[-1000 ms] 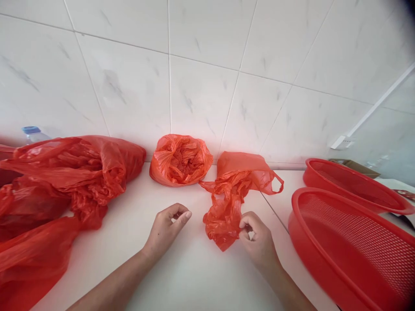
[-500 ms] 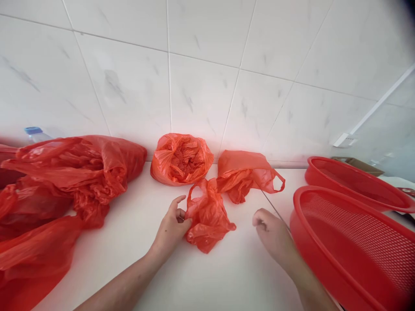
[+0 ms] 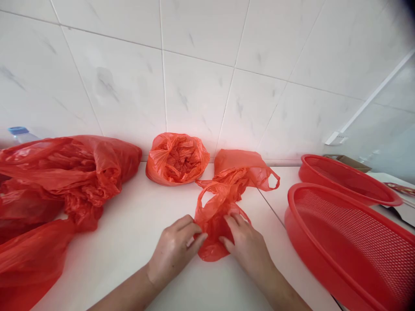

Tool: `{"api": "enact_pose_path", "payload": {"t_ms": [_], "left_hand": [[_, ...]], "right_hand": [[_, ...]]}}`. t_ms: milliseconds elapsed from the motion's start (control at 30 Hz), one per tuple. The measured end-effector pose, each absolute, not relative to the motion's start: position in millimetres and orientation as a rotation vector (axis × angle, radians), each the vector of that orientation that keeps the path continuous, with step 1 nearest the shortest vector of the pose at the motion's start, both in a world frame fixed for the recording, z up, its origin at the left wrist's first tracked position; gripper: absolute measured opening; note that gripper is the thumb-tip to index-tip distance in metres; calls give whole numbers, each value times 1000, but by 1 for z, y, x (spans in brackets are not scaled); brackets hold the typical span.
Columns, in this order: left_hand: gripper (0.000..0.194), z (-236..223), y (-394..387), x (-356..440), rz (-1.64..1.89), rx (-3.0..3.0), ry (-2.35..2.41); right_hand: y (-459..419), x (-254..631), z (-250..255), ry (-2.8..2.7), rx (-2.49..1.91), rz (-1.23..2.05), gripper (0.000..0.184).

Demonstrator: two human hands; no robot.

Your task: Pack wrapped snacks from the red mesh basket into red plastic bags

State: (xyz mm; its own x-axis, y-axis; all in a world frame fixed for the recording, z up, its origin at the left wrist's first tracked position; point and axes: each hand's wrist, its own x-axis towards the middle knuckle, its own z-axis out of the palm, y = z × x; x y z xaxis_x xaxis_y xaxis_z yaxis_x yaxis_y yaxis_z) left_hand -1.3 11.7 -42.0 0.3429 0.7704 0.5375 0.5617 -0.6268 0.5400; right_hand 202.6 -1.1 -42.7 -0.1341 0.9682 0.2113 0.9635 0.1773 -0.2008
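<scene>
A small red plastic bag (image 3: 215, 250) with loop handles stands on the white table in front of me, its mouth facing up. At its left edge, my left hand (image 3: 177, 244) pinches the thin plastic between thumb and fingers. My right hand (image 3: 249, 244) reaches into the mouth from the right; its thumb and fingers are spread apart against the plastic. Just behind the bag lies a crumpled pile of red bags (image 3: 231, 177), partly touching it. A flatter red bag (image 3: 241, 160) with a handle loop rests against the wall there.
An open red bag stuffed with crumpled plastic (image 3: 178, 160) stands by the tiled wall. A large heap of red bags (image 3: 65, 172) covers the left side, with a blue-capped bottle (image 3: 20, 134) behind. Two red mesh baskets (image 3: 324, 255) stand on the right.
The small bag has been drawn from the pile toward me and its mouth spread. My right hand has moved left into it, and the left hand has closed on its edge.
</scene>
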Motion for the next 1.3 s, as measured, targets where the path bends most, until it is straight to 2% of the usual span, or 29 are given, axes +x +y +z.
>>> {"api": "enact_pose_path", "payload": {"t_ms": [67,133,267,367,500,600,667,767,867,1000,1167,1300], "left_hand": [[27,-36,21,-11,1187,2361,1385],[30,-31,30,-19,1105,2348,1608],[24,-25,34,-28,828,2435,1841],[14,-21,25,-25,1021,2758,1754],[53,-11,18,-4,1477,2974,1394],[91,-6,30,17,1389,2517,1496],[99,-8,44,27,1247,2128,1473],[74,-18,65,29,1135,1686,1370],[55,-26,78,16,1215,1514,1395],[43,-29,82,-3,1268,1410,1421],[30,-21,64,11,1177,1382,1322],[33,-15,43,22,1075,1401,1240]], "right_hand": [[3,215,-40,-2144,-2001,24,56],[3,222,-33,-2099,-2102,67,69],[-1,228,-21,-2063,-2156,124,70],[-3,228,-18,-2071,-2136,165,70],[-4,225,-18,-2148,-2066,261,71],[-6,220,-16,-2224,-1997,334,59],[-8,218,-15,-2276,-1945,375,48],[-13,223,-16,-2330,-1908,349,39],[-22,244,-20,-2316,-1959,205,33],[-42,278,-21,-2210,-2084,78,24],[-58,259,-7,-2088,-1877,-103,23],[-40,220,-7,-2074,-1781,34,32]]}}
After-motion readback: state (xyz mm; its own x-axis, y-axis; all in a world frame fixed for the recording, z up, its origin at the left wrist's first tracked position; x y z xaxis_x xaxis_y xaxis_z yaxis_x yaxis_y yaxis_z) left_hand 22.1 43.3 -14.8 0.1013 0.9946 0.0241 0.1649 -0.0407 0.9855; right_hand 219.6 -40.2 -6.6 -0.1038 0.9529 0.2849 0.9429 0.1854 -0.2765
